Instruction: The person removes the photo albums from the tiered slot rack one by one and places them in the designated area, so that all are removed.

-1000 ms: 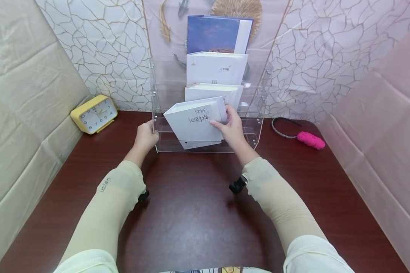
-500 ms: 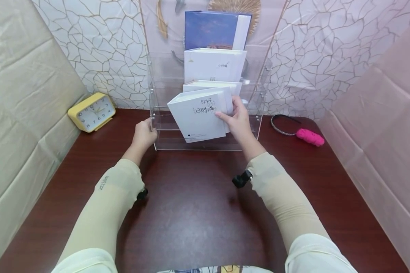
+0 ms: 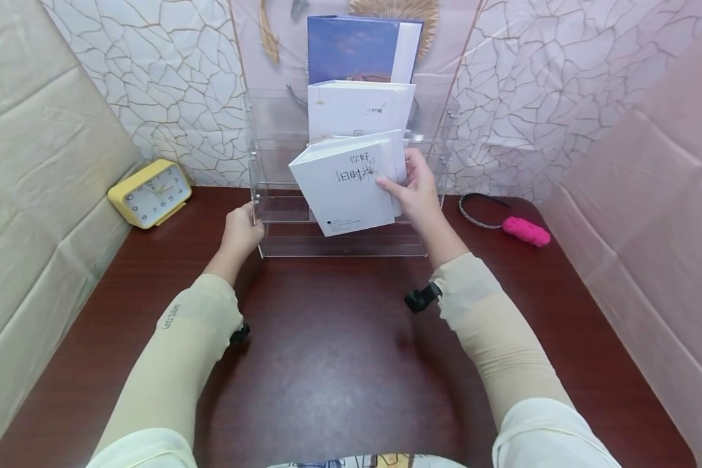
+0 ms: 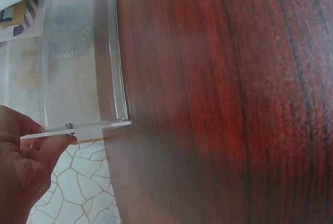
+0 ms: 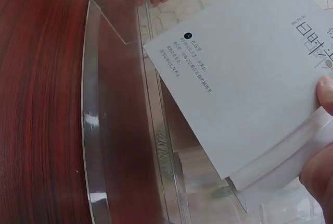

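The white book point(image 3: 351, 188) with dark characters on its cover is being held in the right hand point(image 3: 421, 192), in front of the lower levels of a clear rack point(image 3: 345, 247). The hand is gripping it at the right edge only: the thumb is pressing on the front cover, near the printed characters, while the other fingers are going behind, so the grip is narrow, with the book between. Most of the book is extending to the left of this grip, and its lower corner is pointing downward, because the whole book is leaning. Whether its bottom is touching the rack, I cannot tell. The left hand point(image 3: 241, 231) is pinching the left side panel of the rack, near the front, and in the left wrist view the thumb and fingers are closing on this thin edge. Just behind the held book, another white book point(image 3: 339, 107) is standing in the rack, and above it a blue book point(image 3: 351, 49) is showing its upper part. The rack is standing on a dark red table point(image 3: 327, 357). On the left side a yellow clock point(image 3: 155, 195) is resting near the wall; on the right, a headband point(image 3: 474, 218) is lying beside a bright pink bundle point(image 3: 526, 231).
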`<state>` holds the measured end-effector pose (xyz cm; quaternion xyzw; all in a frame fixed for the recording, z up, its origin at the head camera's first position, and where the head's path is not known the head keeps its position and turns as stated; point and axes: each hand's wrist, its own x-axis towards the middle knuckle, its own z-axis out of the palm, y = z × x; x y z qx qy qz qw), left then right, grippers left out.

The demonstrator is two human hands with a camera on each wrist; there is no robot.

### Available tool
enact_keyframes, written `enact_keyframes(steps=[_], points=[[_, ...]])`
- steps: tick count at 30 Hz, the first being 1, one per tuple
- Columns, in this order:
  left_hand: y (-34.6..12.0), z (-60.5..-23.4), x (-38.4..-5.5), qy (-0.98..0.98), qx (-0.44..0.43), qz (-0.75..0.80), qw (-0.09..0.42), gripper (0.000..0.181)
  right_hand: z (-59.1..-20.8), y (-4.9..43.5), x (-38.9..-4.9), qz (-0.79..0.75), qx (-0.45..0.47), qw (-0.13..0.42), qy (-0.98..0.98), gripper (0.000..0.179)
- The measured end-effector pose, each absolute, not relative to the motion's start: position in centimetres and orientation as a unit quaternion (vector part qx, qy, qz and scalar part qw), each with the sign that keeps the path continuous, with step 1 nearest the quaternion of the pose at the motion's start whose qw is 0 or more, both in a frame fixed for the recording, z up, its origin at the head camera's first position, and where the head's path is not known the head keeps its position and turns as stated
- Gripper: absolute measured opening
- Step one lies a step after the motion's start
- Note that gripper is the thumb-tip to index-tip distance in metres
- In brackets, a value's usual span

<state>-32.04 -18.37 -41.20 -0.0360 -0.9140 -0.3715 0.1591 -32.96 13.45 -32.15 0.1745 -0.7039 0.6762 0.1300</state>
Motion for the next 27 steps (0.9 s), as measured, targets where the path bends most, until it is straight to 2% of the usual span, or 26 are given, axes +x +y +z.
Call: enact_keyframes(steps=[7,13,21,27], points=[[-18.2,-41.0,-31.9,-0.914,-0.043,-0.369,0.165,0.027,-31.0,15.2,-32.0,0.694,0.158,0.133,-0.69,0.038],[-18.2,-41.1,-31.8,-0.916,-0.038,-0.365,0.164,0.024,-29.2,18.5,-30.1,0.719,0.114,0.139,-0.671,0.037],[-18.1,-41.1,-31.7,-0.916,-0.038,-0.363,0.165,0.015,-28.4,26.3,-25.3,0.77,0.075,0.144,-0.617,0.03],[-17.9,-40.9,-31.4,-0.917,-0.039,-0.357,0.175,0.006,-30.6,33.4,-22.0,0.721,-0.054,0.085,-0.685,0.035]])
